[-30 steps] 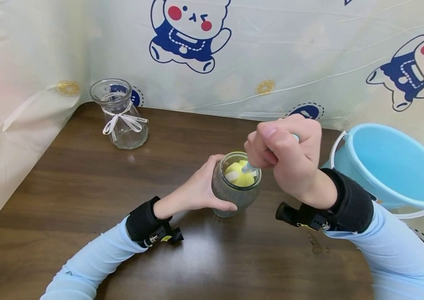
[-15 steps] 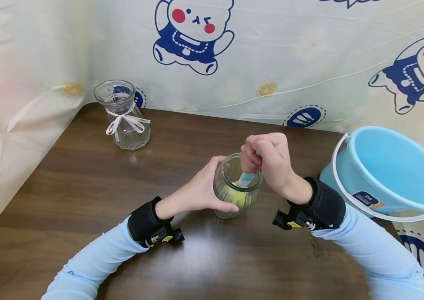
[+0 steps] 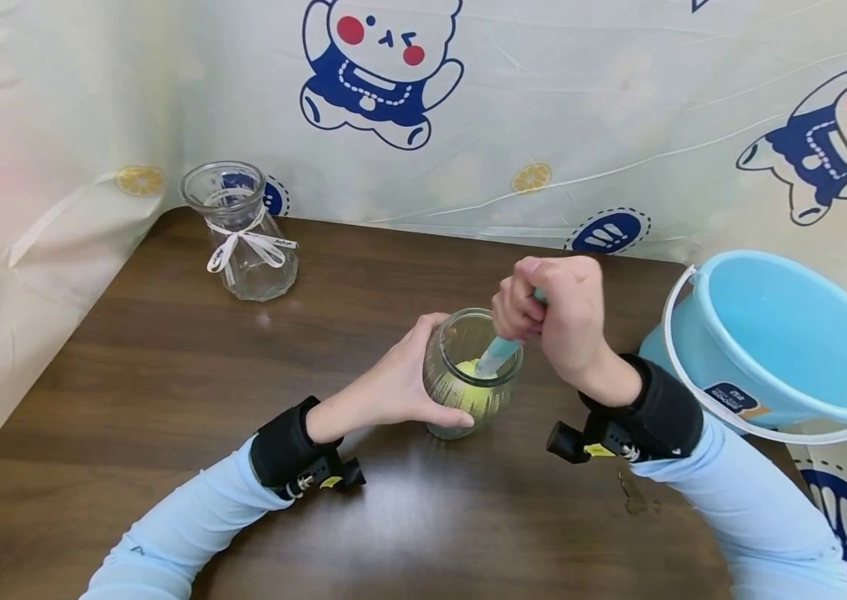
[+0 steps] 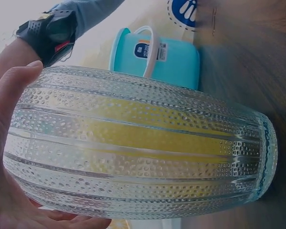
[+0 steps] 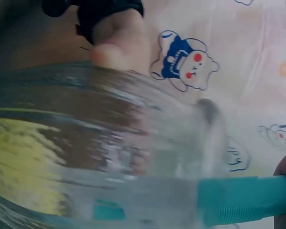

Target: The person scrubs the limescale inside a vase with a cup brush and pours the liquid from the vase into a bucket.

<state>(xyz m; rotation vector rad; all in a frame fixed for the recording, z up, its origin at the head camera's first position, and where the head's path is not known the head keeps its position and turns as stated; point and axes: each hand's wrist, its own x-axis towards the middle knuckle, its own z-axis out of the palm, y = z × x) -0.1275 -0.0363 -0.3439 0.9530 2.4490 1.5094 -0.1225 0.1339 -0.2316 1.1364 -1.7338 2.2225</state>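
Observation:
My left hand (image 3: 412, 379) grips a ribbed, dimpled glass jar (image 3: 494, 406) from its left side, thumb across the front. The jar stands upright on the brown table. My right hand (image 3: 560, 312) is a fist around the teal handle of a sponge bottle brush (image 3: 497, 357), which slants down through the jar's mouth. Its yellow sponge head lies deep in the jar, visible through the glass (image 4: 133, 143) in the left wrist view. In the right wrist view the ridged teal handle (image 5: 250, 202) runs out past the blurred rim to the fingers at the edge.
A clear glass vase (image 3: 258, 271) with a white ribbon bow stands at the back left. On the right is a light blue bucket (image 3: 682, 333) with a white handle. A patterned sheet (image 3: 483, 100) hangs behind the table. A small wet mark (image 3: 629, 496) lies at front right.
One second ago the sponge was up near the jar's mouth; my right hand has pushed it down inside. Since half a second ago that hand has shifted slightly right, tilting the handle. The left hand stays put.

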